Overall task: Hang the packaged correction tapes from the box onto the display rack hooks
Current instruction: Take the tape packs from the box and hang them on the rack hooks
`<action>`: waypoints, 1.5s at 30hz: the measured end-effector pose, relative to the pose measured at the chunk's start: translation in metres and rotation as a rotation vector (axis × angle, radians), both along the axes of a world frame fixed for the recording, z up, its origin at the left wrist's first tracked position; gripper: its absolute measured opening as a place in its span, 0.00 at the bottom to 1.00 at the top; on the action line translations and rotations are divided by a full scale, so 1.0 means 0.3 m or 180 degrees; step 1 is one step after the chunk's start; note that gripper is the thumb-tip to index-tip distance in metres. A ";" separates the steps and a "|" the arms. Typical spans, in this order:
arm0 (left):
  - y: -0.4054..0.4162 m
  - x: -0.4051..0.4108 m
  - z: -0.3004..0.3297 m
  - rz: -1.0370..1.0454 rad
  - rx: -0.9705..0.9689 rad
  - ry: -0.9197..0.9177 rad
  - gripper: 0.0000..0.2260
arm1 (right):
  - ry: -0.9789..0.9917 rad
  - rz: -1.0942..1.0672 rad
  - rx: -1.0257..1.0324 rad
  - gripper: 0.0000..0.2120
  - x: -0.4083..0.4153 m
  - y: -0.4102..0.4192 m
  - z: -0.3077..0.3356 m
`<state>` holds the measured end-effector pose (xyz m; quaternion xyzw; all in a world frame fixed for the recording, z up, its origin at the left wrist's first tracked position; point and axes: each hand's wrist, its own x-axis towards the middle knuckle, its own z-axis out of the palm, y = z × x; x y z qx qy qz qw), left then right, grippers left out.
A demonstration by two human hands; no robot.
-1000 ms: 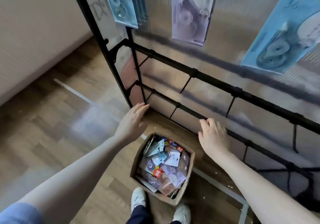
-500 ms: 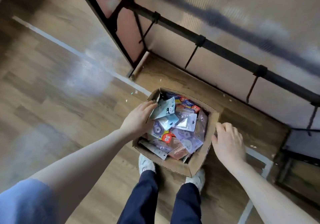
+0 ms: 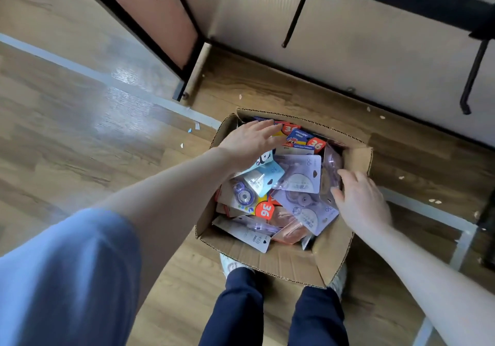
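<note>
A brown wood-plank floor (image 3: pixel 80 136) carries an open brown cardboard box (image 3: pixel 284 261), the black metal display rack's foot (image 3: pixel 179 94), small scattered paper scraps (image 3: pixel 193 128) and pale tape lines (image 3: pixel 53 57).

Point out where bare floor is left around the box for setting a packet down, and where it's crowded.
Bare floor lies left of the cardboard box, out to the rack's black frame leg, and a strip runs between the box and the rack's back panel. Crowded: the box, heaped with packets, with the left hand and right hand over it.
</note>
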<state>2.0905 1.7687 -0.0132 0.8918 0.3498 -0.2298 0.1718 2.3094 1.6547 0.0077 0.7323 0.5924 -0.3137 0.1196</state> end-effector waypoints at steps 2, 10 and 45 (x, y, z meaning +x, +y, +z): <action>0.012 0.020 -0.036 -0.0359 0.0002 0.0148 0.27 | 0.0067 -0.0108 -0.0059 0.20 -0.009 0.005 -0.041; 0.027 0.007 -0.077 -0.0758 0.0224 0.0031 0.17 | 0.0840 -0.1219 -0.0492 0.20 -0.067 0.054 -0.175; 0.084 -0.063 0.578 0.0302 0.0269 -0.0811 0.10 | -0.0128 -0.0252 0.1202 0.11 -0.002 0.151 0.535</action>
